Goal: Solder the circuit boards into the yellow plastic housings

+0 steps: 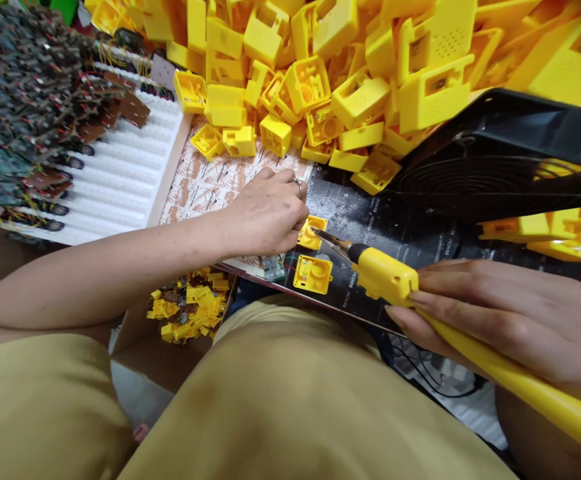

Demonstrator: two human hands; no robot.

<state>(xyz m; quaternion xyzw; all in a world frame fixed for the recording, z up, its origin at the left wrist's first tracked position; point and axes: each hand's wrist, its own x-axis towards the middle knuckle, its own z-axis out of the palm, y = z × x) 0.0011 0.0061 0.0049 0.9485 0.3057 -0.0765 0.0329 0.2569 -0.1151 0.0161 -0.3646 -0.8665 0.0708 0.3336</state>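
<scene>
My left hand (270, 210), with a ring on one finger, is closed with curled fingers at the left edge of a small yellow plastic housing (321, 225); its fingertips are partly hidden. My right hand (500, 320) grips a yellow-handled soldering iron (387, 273) with a black collar. Its pointed metal tip reaches into that housing. Just nearer to me lies a second open yellow housing (313, 274), with a speaker grille pattern inside. A small green circuit board (273, 268) with thin wires sits beside it at the table edge, below my left wrist.
Yellow housings (310, 83) are heaped at the back. Wired circuit boards (25, 100) cover much of a white ridged foam tray (120, 180) at left. A black fan (500, 160) stands at right on the black table covering (360, 207). Below the edge, a cardboard box (157, 357) holds yellow parts.
</scene>
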